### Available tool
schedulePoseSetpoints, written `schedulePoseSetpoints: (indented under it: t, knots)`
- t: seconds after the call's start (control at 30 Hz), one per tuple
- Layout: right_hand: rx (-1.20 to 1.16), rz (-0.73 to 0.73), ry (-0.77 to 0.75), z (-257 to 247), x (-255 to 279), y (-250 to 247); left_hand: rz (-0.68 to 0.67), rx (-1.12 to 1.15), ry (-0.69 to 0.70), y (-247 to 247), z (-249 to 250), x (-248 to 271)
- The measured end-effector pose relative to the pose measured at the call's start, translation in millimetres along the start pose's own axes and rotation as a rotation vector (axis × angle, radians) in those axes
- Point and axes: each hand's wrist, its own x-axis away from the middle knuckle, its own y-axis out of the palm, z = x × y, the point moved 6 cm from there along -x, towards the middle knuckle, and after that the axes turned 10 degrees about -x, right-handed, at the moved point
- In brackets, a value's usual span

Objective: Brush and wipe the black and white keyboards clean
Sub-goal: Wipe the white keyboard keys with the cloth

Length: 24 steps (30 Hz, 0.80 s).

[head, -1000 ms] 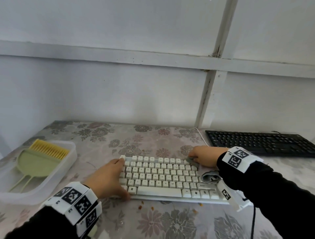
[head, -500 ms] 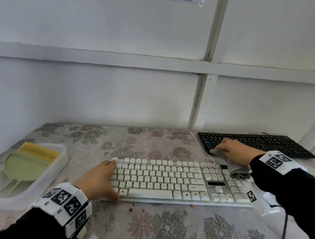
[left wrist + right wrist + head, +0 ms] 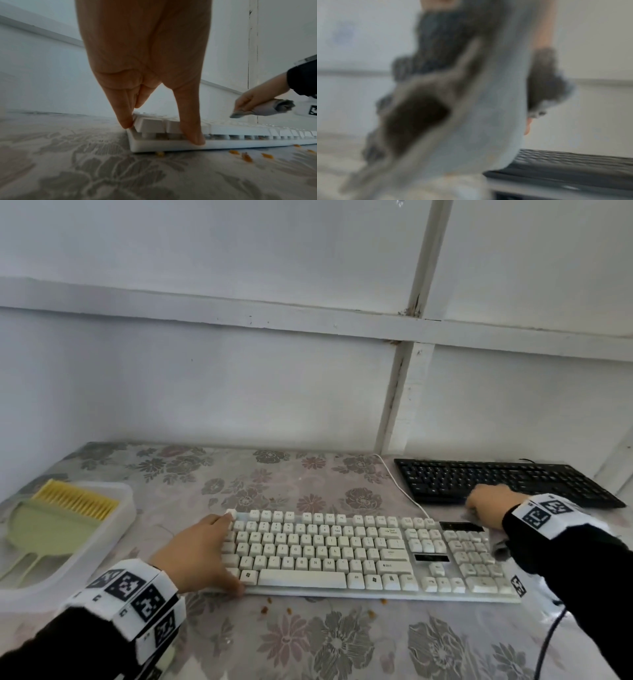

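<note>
The white keyboard (image 3: 370,553) lies on the table (image 3: 308,638), steadied at its near-left corner by the left hand (image 3: 198,556), thumb and fingers pressed straight against the frame. The cloth (image 3: 260,110), gripped in the right hand (image 3: 489,505), has been carried off the key rows, past the far-right corner, towards the black keyboard (image 3: 507,481) just beyond; the white one's wipe is judged finished. Crumbs (image 3: 291,609) remain along the near edge. Open table is left ahead of the left hand.

White keyboard (image 3: 342,553), black keyboard (image 3: 496,479), grey cloth (image 3: 267,108), yellow-bristled green brush (image 3: 58,518), grey floral tablecloth (image 3: 308,642).
</note>
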Motion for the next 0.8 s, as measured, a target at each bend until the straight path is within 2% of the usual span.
schedulePoseSetpoints:
  t: [0.1, 0.2, 0.33, 0.43, 0.5, 0.57, 0.67, 0.73, 0.8]
  knots:
    - [-0.187, 0.097, -0.181, -50, 1, -25, -0.009, 0.043, 0.001, 3, -2, 1]
    - [-0.347, 0.099, -0.448, -146, 24, -47, -0.019, 0.132, 0.009, 3, -5, 4]
    - [-0.379, 0.084, -0.731, -275, 60, -60, -0.044, 0.307, 0.02, 1, -12, 5]
    - [-0.306, 0.079, -0.804, -331, 69, -55, -0.085, 0.326, 0.029, 9, -19, 0]
    - [-0.287, 0.03, -0.776, -345, 68, -45, -0.087, 0.336, 0.032, 11, -20, -1]
    - [-0.28, 0.054, -0.767, -343, 64, -36, -0.077, 0.348, 0.047, 10, -19, 0]
    - [-0.311, 0.113, -0.734, -323, 60, -32, -0.063, 0.343, 0.067, 11, -19, -2]
    - [-0.353, 0.102, -0.682, -304, 55, -28, -0.065, 0.34, 0.065, 12, -20, -4]
    - [-0.3, 0.143, -0.657, -288, 51, -25, -0.06, 0.337, 0.069, 13, -21, -4]
